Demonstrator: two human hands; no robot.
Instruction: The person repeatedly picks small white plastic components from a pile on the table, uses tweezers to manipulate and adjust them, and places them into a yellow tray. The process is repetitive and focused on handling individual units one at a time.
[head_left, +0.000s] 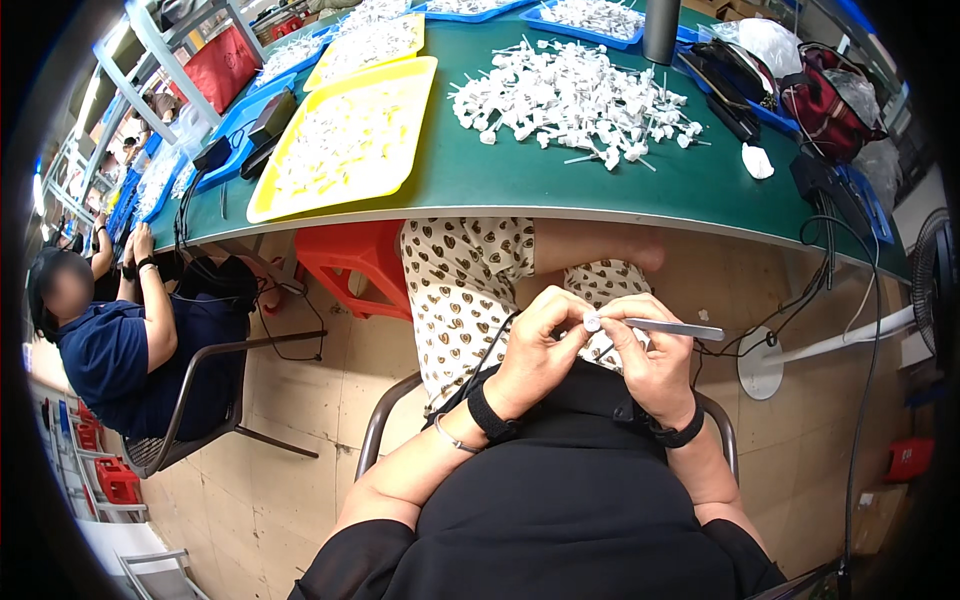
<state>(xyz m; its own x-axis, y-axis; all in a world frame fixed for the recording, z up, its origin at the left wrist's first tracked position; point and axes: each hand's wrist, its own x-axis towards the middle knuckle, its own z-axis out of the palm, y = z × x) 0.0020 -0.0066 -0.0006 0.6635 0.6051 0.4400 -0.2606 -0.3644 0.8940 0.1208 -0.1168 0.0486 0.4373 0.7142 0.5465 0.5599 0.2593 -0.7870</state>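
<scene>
One small white part (591, 323) sits in pinched fingers of the left hand (538, 350), apparently for steadiness; the right hand (655, 365) grips a metal tool (680, 328) toward three o'clock; white pieces (580, 98) heap the counter (480, 182) at twelve.

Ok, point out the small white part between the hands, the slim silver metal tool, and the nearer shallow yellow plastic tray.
Small white part (592, 323): head view, on its rounded end.
Slim silver metal tool (682, 328): head view, on its flat shaft.
Shallow yellow plastic tray (416, 118): head view, on its right rim.
</scene>
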